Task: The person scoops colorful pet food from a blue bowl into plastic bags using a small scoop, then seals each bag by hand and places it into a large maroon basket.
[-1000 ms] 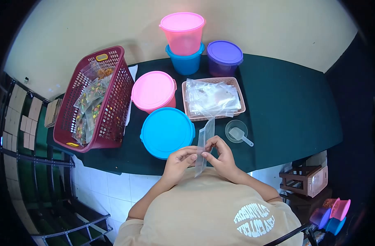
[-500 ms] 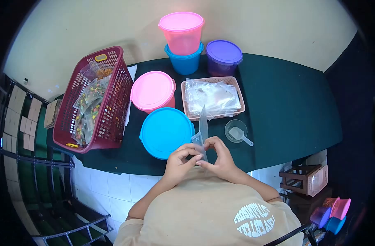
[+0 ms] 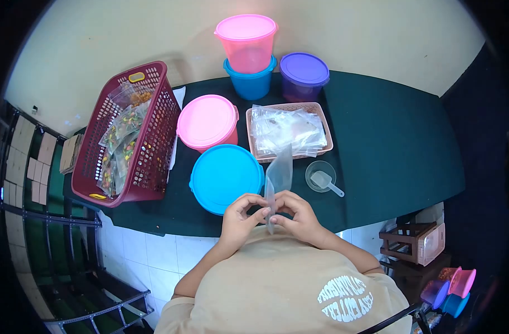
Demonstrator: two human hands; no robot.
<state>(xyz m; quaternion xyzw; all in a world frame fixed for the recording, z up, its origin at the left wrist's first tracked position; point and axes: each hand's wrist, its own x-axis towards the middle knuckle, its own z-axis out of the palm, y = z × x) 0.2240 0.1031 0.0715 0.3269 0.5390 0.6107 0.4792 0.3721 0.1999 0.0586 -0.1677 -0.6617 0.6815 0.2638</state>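
Note:
Between my two hands a clear plastic bag (image 3: 280, 170) stands upright, its far end pointing toward the tray. My left hand (image 3: 243, 220) pinches the bag's near end from the left. From the right, my right hand (image 3: 299, 217) pinches the same end, its thumb and fingers closed on the plastic. No contents show inside the bag. Just beyond, a pink tray (image 3: 328, 131) bears a pile of clear plastic bags (image 3: 288, 131). Left of my hands is a tub with a blue lid (image 3: 226, 179). To the right, a small clear bowl (image 3: 314, 186) holds a white scoop (image 3: 324, 181).
A maroon basket (image 3: 154, 150) with filled bags (image 3: 120, 136) stands at the left. A pink-lidded tub (image 3: 208, 122), a pink tub (image 3: 246, 47) stacked on a blue tub (image 3: 250, 86), and a purple tub (image 3: 304, 78) stand farther back. The dark green tablecloth (image 3: 396, 145) extends right.
The bag has turned and now shows more of its broad side, with its folded near part straightened. Both hands stay close together at its near end.

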